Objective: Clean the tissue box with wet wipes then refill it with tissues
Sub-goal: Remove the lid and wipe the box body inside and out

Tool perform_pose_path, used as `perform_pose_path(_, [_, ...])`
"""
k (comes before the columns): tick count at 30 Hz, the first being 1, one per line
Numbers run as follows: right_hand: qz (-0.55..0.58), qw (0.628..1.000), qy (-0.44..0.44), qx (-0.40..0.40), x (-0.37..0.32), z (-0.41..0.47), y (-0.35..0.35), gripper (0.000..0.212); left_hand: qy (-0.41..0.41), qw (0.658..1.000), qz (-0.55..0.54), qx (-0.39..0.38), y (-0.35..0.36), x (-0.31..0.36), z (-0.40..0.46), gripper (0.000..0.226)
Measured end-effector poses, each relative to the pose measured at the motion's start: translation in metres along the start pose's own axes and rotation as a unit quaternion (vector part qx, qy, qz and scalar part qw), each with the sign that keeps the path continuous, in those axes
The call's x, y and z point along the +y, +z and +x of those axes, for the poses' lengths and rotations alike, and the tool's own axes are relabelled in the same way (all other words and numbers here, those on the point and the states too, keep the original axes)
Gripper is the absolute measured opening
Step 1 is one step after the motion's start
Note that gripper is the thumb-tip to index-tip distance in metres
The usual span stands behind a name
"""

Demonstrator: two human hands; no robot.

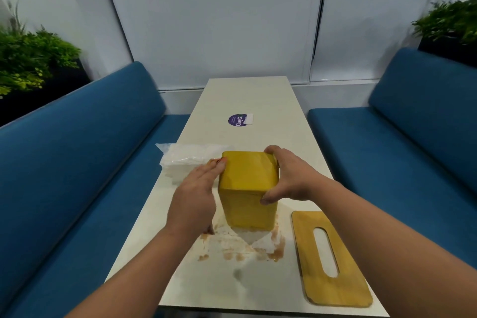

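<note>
Right hand (289, 175) fingers grip the upended yellow tissue box (247, 188) – stiff, smooth, probably light; left hand (198, 188) fingers flat against its side.

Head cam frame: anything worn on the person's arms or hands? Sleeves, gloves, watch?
Nothing worn shows. Left hand and right hand are bare, without gloves, rings or watch. Both forearms are bare to the frame edge, with no sleeves, straps or markings in view.

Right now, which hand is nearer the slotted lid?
Right. The right hand grips the yellow box's right edge, directly above the lid lying flat at the table's near right. The left hand presses the box's left face, on the far side from the lid.
</note>
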State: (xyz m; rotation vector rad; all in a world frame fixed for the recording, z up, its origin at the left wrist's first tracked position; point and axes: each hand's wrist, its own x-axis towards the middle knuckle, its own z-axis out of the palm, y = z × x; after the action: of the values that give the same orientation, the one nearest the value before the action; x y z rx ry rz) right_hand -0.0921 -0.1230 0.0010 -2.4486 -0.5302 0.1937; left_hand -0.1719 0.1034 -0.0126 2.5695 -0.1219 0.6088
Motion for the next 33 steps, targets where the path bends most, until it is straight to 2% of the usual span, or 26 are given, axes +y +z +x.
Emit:
perform_pose_path(4, [-0.015,1.0,0.009,0.0,-0.003,0.001,-0.002,0.111,0.045,0.997,-0.042,-0.037,0.01,0.023,0.01,0.05])
perform_pose_path(8, [-0.054,0.998,0.003,-0.026,-0.01,0.003,-0.005,0.111,-0.067,0.985,-0.16,-0.005,0.012,0.007,0.004,0.04])
perform_pose_path(11, [-0.122,0.99,0.014,-0.064,-0.018,0.005,-0.013,0.117,-0.161,0.97,-0.181,-0.036,0.011,-0.004,0.0,0.034])
perform_pose_path(13, [-0.205,0.976,0.004,-0.072,-0.03,0.007,-0.016,0.127,-0.189,0.962,-0.191,-0.047,0.013,-0.009,-0.004,0.034])
perform_pose_path(17, [-0.322,0.944,-0.062,-0.044,-0.063,0.023,-0.004,0.139,-0.191,0.96,-0.2,-0.047,0.014,-0.008,-0.002,0.034])
perform_pose_path(23, [-0.383,0.922,-0.059,-0.013,-0.08,0.043,0.01,0.12,-0.176,0.957,-0.228,-0.043,0.013,-0.011,-0.001,0.033])
perform_pose_path(26, [-0.327,0.943,-0.064,0.002,-0.074,0.037,-0.008,0.116,-0.173,0.958,-0.229,-0.012,0.007,-0.011,0.003,0.034])
perform_pose_path(30, [-0.104,0.994,-0.009,0.026,-0.022,0.015,-0.03,0.12,-0.225,0.954,-0.192,0.052,0.002,-0.033,0.013,0.034])
perform_pose_path(33, [0.054,0.997,0.029,0.047,0.025,-0.006,-0.011,0.12,-0.254,0.951,-0.167,0.046,0.009,-0.048,0.015,0.036])
